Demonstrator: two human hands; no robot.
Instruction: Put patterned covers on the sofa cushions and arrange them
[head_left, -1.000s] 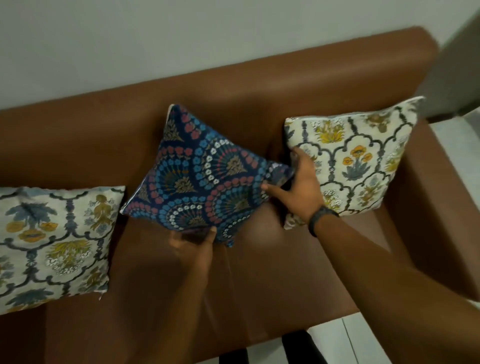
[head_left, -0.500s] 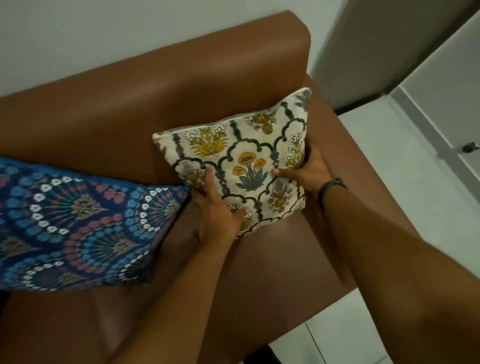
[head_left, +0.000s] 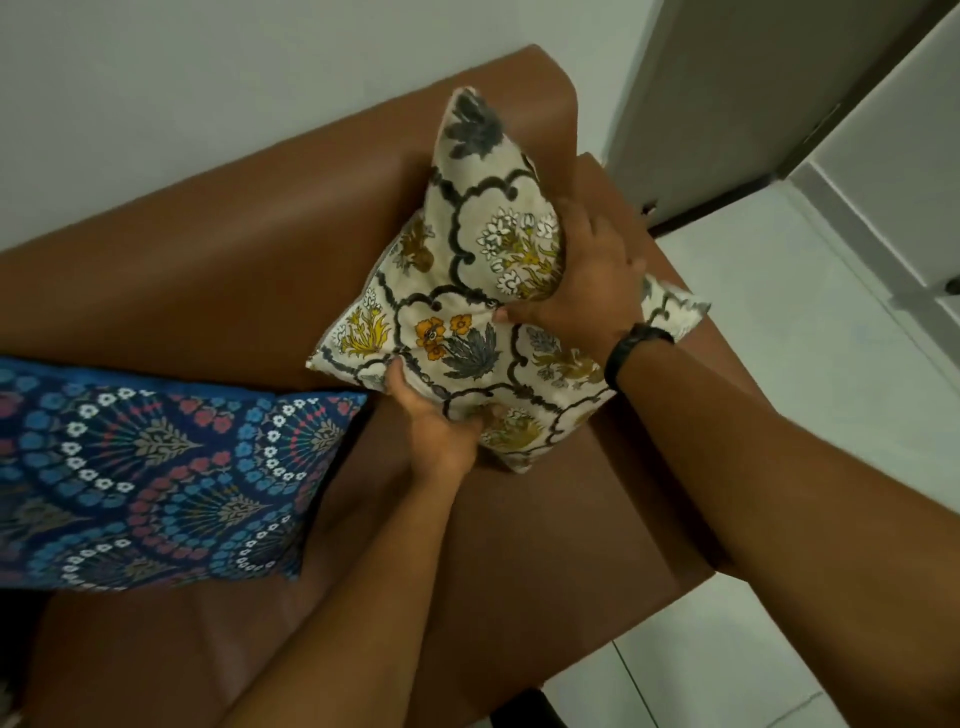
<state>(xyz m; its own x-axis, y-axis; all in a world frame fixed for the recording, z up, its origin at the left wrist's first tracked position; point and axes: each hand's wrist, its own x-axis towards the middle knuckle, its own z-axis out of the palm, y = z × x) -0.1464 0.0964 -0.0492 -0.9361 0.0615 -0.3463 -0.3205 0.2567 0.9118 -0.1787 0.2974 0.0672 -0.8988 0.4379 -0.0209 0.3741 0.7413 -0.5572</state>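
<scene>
A cream floral cushion (head_left: 467, 291) is turned on its corner like a diamond at the right end of the brown sofa (head_left: 218, 270). My left hand (head_left: 436, 431) grips its lower left edge from below. Over its right side my right hand (head_left: 587, 275) presses and clutches the fabric; a black band sits on that wrist. A blue fan-patterned cushion (head_left: 156, 478) lies against the backrest at the left, apart from both hands.
The sofa's right armrest (head_left: 691, 332) sits just behind the cream cushion. A pale wall runs behind the backrest. White tiled floor (head_left: 810, 322) and a grey door lie to the right. Brown seat shows in front of the cushions.
Both hands left the blue cushion and took the cream one. It has been rotated from square against the backrest onto one corner, and the view swung right.
</scene>
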